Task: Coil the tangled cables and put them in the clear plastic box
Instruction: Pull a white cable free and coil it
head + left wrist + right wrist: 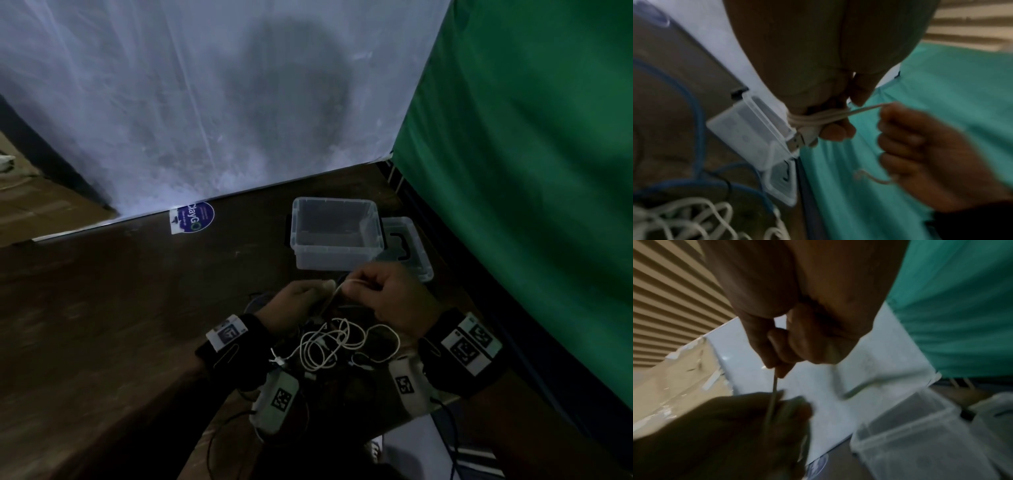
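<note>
My left hand [308, 296] holds a white USB cable [818, 119] wound in loops round its fingers, the plug [797, 143] sticking out below. My right hand [371, 291] pinches the same cable [774, 386] a short way off and holds it taut between the two hands. The rest of the white cable [329, 346] lies in loose loops on the table under my wrists, mixed with dark cables and a blue cable [698, 129]. The clear plastic box [334, 236] stands open just beyond my hands.
The box's lid [407, 246] lies against its right side. A white sheet [205, 102] hangs behind the brown table [120, 291] and a green cloth [531, 171] on the right. A blue round sticker [195, 216] is stuck near the table's far edge.
</note>
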